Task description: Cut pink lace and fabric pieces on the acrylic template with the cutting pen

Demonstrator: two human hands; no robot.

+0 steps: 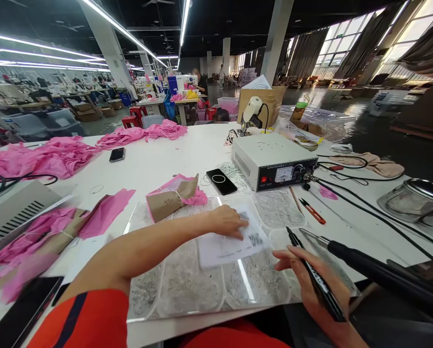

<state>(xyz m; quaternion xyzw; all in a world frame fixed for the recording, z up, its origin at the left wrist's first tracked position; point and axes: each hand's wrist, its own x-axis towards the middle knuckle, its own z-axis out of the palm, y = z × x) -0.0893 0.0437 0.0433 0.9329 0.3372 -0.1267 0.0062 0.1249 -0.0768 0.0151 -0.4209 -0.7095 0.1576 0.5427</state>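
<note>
Head camera view shows 2 bare hands above a white table (154, 166). The left hand (229, 222) lies palm down on a white paper (234, 246), with its fingers loosely bent; it covers part of the print, and I cannot tell if the fingers pinch the sheet or only press it. The right hand (310, 275) is closed around a black marker (321, 287), and its wrist is cut off by the bottom edge. The marker's lettering is hard to read. Its upper end is near the metal tip of a black-handled tool (365, 263), which the right edge cuts. A glass pot (408, 203) is also cut there, and at left a grey box (16, 212) is only partly seen.

The paper lies on a clear mat (190, 275), between the 2 hands. This mat comes almost to the front edge of the table. Behind the paper, a brown-wrapped pink bundle (171, 200) and a phone (221, 181) are near, so the room is narrow on that side. At right, orange snips (312, 211) lie near the mat's corner. More white surface shows beyond the bundle, toward the far edge.
</note>
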